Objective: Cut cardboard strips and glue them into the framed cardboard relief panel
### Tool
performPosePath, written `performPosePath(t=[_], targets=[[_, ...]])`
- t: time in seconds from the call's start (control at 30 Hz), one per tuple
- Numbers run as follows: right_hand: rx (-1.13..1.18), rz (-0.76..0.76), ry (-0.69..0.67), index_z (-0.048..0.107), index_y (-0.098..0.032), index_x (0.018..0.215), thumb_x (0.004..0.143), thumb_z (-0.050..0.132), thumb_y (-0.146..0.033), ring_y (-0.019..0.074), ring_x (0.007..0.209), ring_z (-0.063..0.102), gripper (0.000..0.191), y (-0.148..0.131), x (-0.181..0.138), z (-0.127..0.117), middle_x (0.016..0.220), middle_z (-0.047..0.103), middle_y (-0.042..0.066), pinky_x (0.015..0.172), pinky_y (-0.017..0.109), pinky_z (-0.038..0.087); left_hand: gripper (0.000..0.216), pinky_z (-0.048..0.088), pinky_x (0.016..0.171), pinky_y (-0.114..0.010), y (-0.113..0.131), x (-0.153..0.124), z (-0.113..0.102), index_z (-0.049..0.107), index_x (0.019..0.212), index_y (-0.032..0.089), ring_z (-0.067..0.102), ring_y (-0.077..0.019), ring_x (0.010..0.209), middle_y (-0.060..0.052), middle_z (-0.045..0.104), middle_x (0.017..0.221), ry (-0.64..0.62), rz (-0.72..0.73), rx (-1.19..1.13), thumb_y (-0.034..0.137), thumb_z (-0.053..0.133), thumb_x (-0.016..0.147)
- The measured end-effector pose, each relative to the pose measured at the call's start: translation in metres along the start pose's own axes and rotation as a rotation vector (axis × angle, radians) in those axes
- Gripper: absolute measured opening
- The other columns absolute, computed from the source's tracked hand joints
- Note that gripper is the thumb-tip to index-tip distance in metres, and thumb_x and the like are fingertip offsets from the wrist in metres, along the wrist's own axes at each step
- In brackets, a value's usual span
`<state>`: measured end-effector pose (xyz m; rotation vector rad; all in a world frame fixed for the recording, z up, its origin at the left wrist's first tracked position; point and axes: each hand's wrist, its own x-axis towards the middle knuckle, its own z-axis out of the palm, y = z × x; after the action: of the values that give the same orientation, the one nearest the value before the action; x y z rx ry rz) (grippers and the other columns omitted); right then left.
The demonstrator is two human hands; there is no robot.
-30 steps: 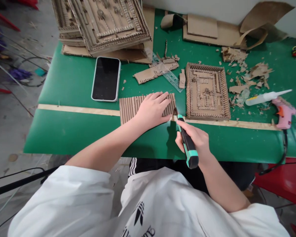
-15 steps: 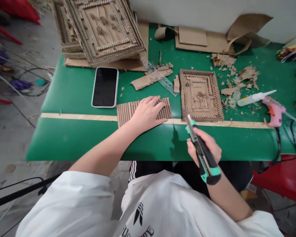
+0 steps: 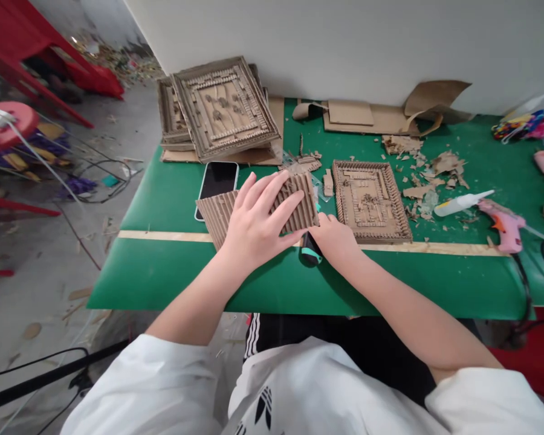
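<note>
My left hand (image 3: 258, 223) lies over a piece of corrugated cardboard (image 3: 217, 214), its fingers spread across the ridges. The cardboard is tilted, and its left end overlaps the lower part of a phone (image 3: 217, 181). At the cardboard's right edge, my right hand (image 3: 335, 238) is closed, with the fingertips pinching the corner; the thumb is hidden. A black and green utility knife (image 3: 311, 251) lies beside those fingers, partly under the cardboard. Just right of it is a square cardboard relief panel (image 3: 372, 202) with a ridged border.
Framed cardboard panels (image 3: 226, 109) are stacked at the back left. Behind the cardboard, a clear ruler (image 3: 325, 186) lies among offcuts. Torn scraps (image 3: 448, 166), a white-tipped glue bottle (image 3: 462, 203) and a pink glue gun (image 3: 503, 226) lie to the right. A wooden strip (image 3: 163, 235) crosses the green table.
The utility knife has left the raised right hand and is down by the cardboard. My right hand has moved left to the cardboard's edge. The cardboard has turned and now overlaps the phone.
</note>
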<state>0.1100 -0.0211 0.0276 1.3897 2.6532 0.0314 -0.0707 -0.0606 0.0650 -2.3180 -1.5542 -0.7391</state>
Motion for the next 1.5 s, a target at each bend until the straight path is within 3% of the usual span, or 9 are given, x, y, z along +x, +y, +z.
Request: performPosePath(t=[0.13,0.27,0.43,0.53,0.67,0.87,1.07,1.27,1.5], targets=[[0.183,0.033,0.069,0.052,-0.021,0.128,0.09,0.04,-0.018,0.0077,0.066,0.055,0.04,0.01,-0.003,-0.008,0.09,0.06,0.009,0.052,0.018,0.035,0.046,0.03,0.112,-0.052,0.001,0.001,0.005,0.049,0.126,0.025,0.042,-0.0282,0.131,-0.013,0.046,0.14,-0.018,0.028,0.005,0.046,0.054,0.085],[0.965,0.138,0.274,0.056,-0.019,0.122,0.093,0.038,-0.038,0.0043,0.061,0.055,0.039,0.029,-0.013,-0.023,0.083,0.063,0.003,0.055,0.016,0.044,0.048,0.029,0.112,-0.054,0.006,0.005,0.005,0.049,0.126,0.026,0.044,-0.0304,0.129,-0.013,0.046,0.142,-0.042,0.058,-0.044,0.044,0.058,0.083],[1.682,0.194,0.191,0.062,-0.013,0.079,0.067,0.072,-0.043,0.0018,0.053,0.051,0.034,0.034,-0.017,-0.029,0.066,0.06,-0.002,0.052,0.014,0.045,0.051,0.034,0.108,-0.052,0.017,0.013,0.011,0.052,0.124,0.024,0.049,-0.0306,0.124,-0.013,0.051,0.136,0.091,0.145,-0.13,0.045,0.063,0.079],[2.015,0.26,0.127,0.059,-0.014,0.074,0.057,0.079,-0.039,0.0012,0.052,0.051,0.037,0.033,-0.02,-0.029,0.064,0.057,-0.004,0.051,0.013,0.044,0.054,0.038,0.104,-0.051,0.023,0.017,0.017,0.054,0.119,0.021,0.054,-0.0303,0.118,-0.015,0.055,0.13,0.237,0.184,-0.208,0.046,0.068,0.074],[2.281,0.284,0.006,0.053,-0.014,0.069,0.053,0.083,-0.035,0.0031,0.052,0.055,0.039,0.029,-0.027,-0.035,0.061,0.055,-0.006,0.049,0.014,0.045,0.055,0.042,0.1,-0.05,0.028,0.021,0.021,0.054,0.117,0.022,0.056,-0.0298,0.115,-0.015,0.056,0.128,0.292,0.158,-0.326,0.048,0.07,0.071],[2.288,0.279,0.054,0.053,-0.014,0.072,0.056,0.082,-0.034,0.0009,0.048,0.053,0.038,0.03,-0.031,-0.039,0.063,0.058,-0.006,0.048,0.012,0.047,0.055,0.044,0.099,-0.049,0.028,0.02,0.026,0.052,0.116,0.021,0.056,-0.0299,0.116,-0.016,0.055,0.129,0.309,0.141,-0.379,0.049,0.068,0.072],[2.002,0.262,0.097,0.065,-0.014,0.084,0.058,0.08,-0.04,0.0035,0.058,0.058,0.039,0.035,-0.037,-0.031,0.071,0.065,-0.001,0.056,0.015,0.053,0.06,0.039,0.104,-0.052,0.024,0.015,0.028,0.053,0.12,0.021,0.053,-0.0322,0.12,-0.016,0.052,0.134,0.305,0.179,-0.243,0.043,0.074,0.068],[1.789,0.277,0.243,0.069,-0.017,0.087,0.065,0.074,-0.047,0.0052,0.068,0.061,0.037,0.036,-0.036,-0.026,0.079,0.066,0.001,0.064,0.017,0.054,0.055,0.037,0.106,-0.049,0.029,0.009,0.028,0.054,0.121,0.023,0.052,-0.0293,0.121,-0.014,0.051,0.135,0.286,0.295,-0.087,0.05,0.067,0.075],[1.885,0.188,0.233,0.066,-0.017,0.079,0.069,0.073,-0.044,0.0037,0.064,0.058,0.03,0.038,-0.038,-0.03,0.073,0.064,-0.001,0.061,0.015,0.05,0.042,0.038,0.107,-0.042,0.033,0.004,0.031,0.059,0.112,0.027,0.054,-0.023,0.118,-0.008,0.058,0.127,0.392,0.386,0.001,0.052,0.063,0.078]])
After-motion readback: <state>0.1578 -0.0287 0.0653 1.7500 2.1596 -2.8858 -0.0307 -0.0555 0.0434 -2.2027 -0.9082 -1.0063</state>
